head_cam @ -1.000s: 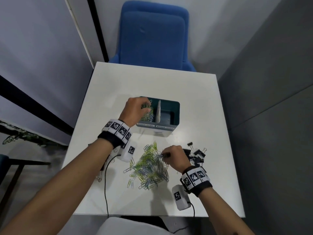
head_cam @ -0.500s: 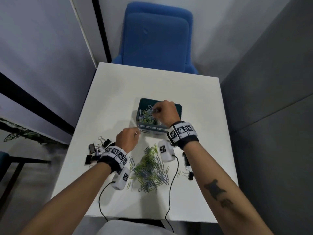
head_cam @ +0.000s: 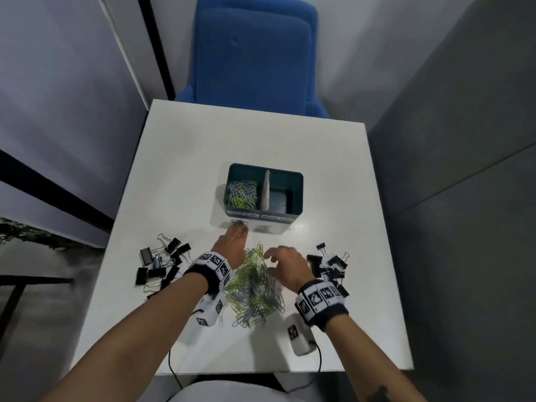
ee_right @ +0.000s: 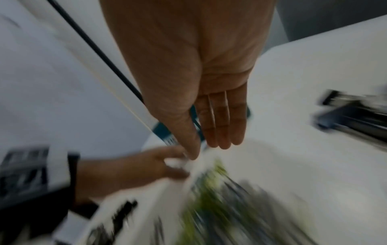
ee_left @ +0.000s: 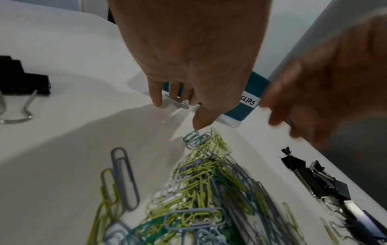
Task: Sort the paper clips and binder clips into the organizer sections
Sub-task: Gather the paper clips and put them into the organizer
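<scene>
A teal organizer [head_cam: 299, 195] stands mid-table with a white divider [head_cam: 266, 188]. Its left section holds green and grey paper clips [head_cam: 242, 192]; the right section shows only its floor. A loose pile of paper clips [head_cam: 255, 288] lies between my wrists. My left hand [head_cam: 238, 232] reaches forward, its fingertips [ee_left: 156, 99] touching a stray grey paper clip [head_cam: 240, 223] [ee_left: 178, 101] on the table in front of the organizer. My right hand [head_cam: 275, 256] hovers over the pile's far end, fingers straight and holding nothing; the right wrist view is blurred.
Black binder clips lie in two heaps, one left [head_cam: 162, 265] of the pile and one right [head_cam: 330, 265]. The white table [head_cam: 203, 158] has a blue chair [head_cam: 255, 53] behind it. Walls close in on both sides. Wrist cables trail over the near edge.
My right hand has pulled back from over the organizer's left section to above the pile. My left hand has moved forward from the pile to the stray clip.
</scene>
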Motion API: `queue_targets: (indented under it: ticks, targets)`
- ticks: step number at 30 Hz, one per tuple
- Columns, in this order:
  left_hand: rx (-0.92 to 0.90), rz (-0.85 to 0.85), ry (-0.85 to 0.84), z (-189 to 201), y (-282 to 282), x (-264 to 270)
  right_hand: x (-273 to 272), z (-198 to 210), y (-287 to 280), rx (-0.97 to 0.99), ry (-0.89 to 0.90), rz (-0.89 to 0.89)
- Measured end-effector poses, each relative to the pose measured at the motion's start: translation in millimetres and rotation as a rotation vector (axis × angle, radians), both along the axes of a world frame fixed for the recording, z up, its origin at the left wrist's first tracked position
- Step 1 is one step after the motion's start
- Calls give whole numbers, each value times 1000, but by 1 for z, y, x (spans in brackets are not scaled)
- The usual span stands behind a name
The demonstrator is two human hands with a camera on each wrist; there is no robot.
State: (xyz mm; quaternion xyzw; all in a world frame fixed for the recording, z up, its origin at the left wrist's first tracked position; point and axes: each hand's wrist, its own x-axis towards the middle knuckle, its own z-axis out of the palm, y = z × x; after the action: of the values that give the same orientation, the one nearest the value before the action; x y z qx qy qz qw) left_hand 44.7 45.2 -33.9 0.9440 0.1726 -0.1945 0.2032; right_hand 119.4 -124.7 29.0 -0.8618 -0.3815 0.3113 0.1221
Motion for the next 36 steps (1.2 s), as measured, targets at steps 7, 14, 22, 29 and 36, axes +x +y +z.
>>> queue_targets:
  ticks: [7,14,22,29,36]
  targets:
    - [64,-79,52,-4,16,-21,-36,-40,-61,-239,71,24]
    - [-18,-140,-33,-4,-22,-80,-51,-53,-39,-75,38,-72]
    - [-86,-33,-125,7,-28,-112,-37,-46,-10,-85,-37,-13]
    - [-133,34,147,-12,-24,-139,-17,-49,4,-183,21,150]
    - [-29,15,21,-1,-48,-102,-51,-63,-7,-78,-89,234]
